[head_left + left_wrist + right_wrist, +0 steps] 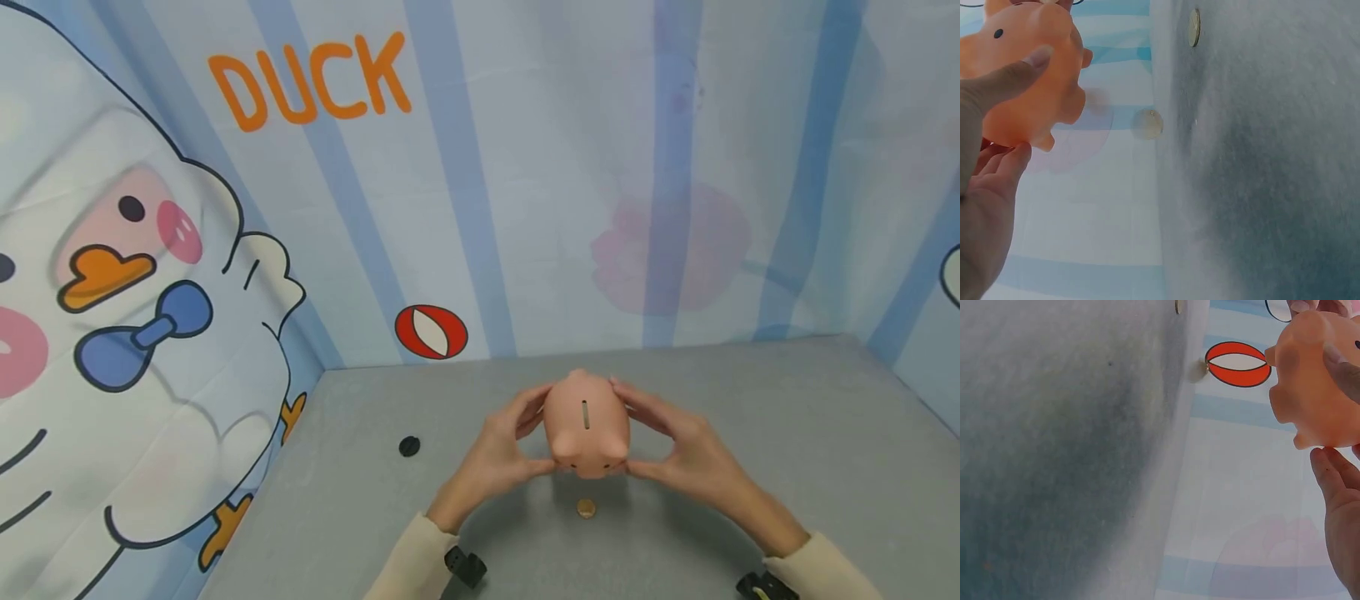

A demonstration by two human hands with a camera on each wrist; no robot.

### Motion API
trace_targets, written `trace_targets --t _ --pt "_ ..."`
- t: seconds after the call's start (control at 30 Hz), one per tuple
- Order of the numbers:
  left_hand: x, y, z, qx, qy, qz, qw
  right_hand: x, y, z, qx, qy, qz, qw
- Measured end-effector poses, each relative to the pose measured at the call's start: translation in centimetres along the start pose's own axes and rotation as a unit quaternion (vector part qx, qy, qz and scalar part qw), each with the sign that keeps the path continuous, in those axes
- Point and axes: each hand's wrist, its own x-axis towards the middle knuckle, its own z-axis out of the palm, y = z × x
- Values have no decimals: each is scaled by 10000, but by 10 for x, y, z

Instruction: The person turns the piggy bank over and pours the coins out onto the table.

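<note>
Both hands hold a pink piggy bank (587, 427) up off the grey table, its slot facing upward. My left hand (498, 450) grips its left side with thumb and fingers, and my right hand (686, 450) grips the right side the same way. In the left wrist view the piggy bank (1054, 81) shows its feet toward the table. Between it and the table is a blurred coin (1147, 124) in mid-air, blurred in the right wrist view too. Another gold coin (586, 508) is on the table, near side of the piggy bank.
A small black round piece (408, 447), like a stopper, lies on the grey table (360, 517) to the left. Behind stands a striped cloth backdrop (540, 167) with duck prints, meeting the table's back and left edges.
</note>
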Motion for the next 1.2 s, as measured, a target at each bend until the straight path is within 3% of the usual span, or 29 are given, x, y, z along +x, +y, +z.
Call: trace_targets --t 0.37,0.77,1.07,1.2 --pt "0 0 -7 -109 -248 -106 9996 -1 -3 -3 -207 -230 630 9975" --pt "4 -3 -14 -674 -435 -457 9957 -1 -2 -4 54 -352 1654 9856" --pt "8 -3 -14 -866 -378 -886 9916 7 -6 -3 371 -363 2515 9665" --pt "9 -3 -12 -688 -279 -1021 9920 11 -8 -2 374 -364 2719 9609"
